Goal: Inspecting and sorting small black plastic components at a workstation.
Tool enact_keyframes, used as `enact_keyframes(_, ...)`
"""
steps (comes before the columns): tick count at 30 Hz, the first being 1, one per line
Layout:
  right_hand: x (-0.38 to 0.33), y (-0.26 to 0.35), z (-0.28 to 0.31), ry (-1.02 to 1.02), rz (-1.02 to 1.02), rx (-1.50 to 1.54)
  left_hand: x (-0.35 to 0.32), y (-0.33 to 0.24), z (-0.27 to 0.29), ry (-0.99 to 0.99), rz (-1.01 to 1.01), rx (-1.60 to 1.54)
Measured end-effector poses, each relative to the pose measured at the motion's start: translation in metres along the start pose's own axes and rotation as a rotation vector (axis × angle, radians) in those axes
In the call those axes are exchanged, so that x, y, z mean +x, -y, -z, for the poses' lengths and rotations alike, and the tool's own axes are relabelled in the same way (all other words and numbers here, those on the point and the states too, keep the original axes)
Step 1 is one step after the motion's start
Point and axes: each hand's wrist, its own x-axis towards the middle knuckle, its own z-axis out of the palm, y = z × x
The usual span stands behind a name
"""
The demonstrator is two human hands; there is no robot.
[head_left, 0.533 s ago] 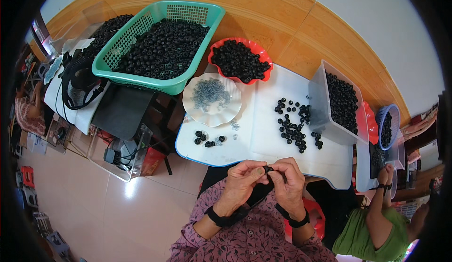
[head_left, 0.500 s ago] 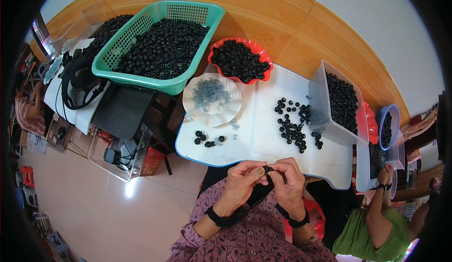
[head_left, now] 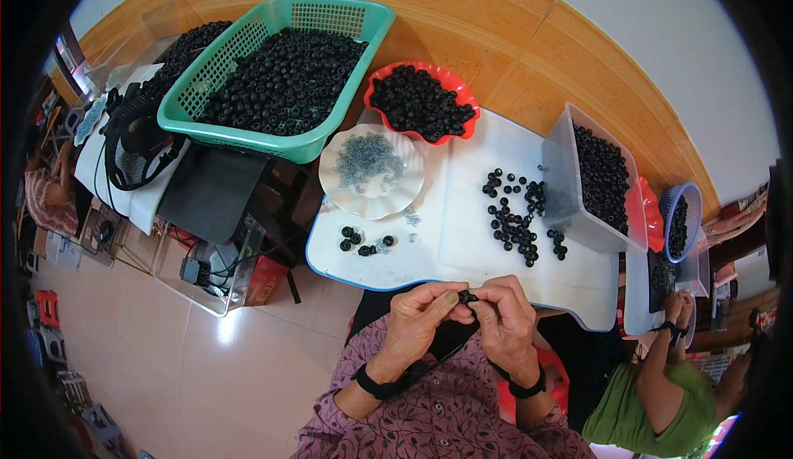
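Black rubber-looking ring (head_left: 467,297) sits pinched between both hands at the near edge of the white table (head_left: 462,211) — left hand (head_left: 420,317) has thumb and forefinger closed on it from the left, right hand (head_left: 505,320) curls its fingers around it from the right, fingertips of the two hands touching. Too small to tell whether a second part is already fitted into it. Done vs left, judging from how things lie: a loose scatter of black rings (head_left: 519,215) lies right of centre on the table, and a small cluster (head_left: 362,243) with a few tiny clear bits lies left of centre — cannot tell which group is worked and which is raw. The white scalloped plate (head_left: 372,170) holds a heap of small clear pieces, still well stocked. Stock is huge: green basket (head_left: 281,71) heaped with black rings, red bowl (head_left: 421,102) full, clear bin (head_left: 596,180) on the right roughly full, a further pile under a clear sheet at far left. So my read is only a small share is through the hands, bulk remains. Another person in a green top (head_left: 652,401) works at a second small table lower right, with a blue basket (head_left: 681,221) of the same rings nearby. A black fan (head_left: 136,141) stands left of the basket.
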Motion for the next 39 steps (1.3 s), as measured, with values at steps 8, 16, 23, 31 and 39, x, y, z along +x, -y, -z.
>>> enact_keyframes(8, 0.004, 0.0, -0.002, 0.021, 0.039, -0.022, 0.0, 0.001, 0.001, -0.038, -0.03, 0.028)
enact_keyframes(16, 0.0, -0.003, -0.004, 0.088, 0.094, -0.169, -0.004, -0.003, -0.004, -0.076, -0.079, 0.189)
enact_keyframes(23, -0.003, -0.002, -0.007, 0.131, 0.085, -0.255, -0.001, 0.001, -0.001, -0.051, -0.048, 0.226)
enact_keyframes(31, -0.022, -0.009, -0.012, 0.051, -0.544, 0.407, 0.002, -0.001, 0.001, 0.007, 0.049, 0.14)
enact_keyframes(39, -0.027, -0.015, -0.028, 0.015, -0.454, 0.514, 0.002, 0.006, 0.002, -0.001, 0.011, 0.233)
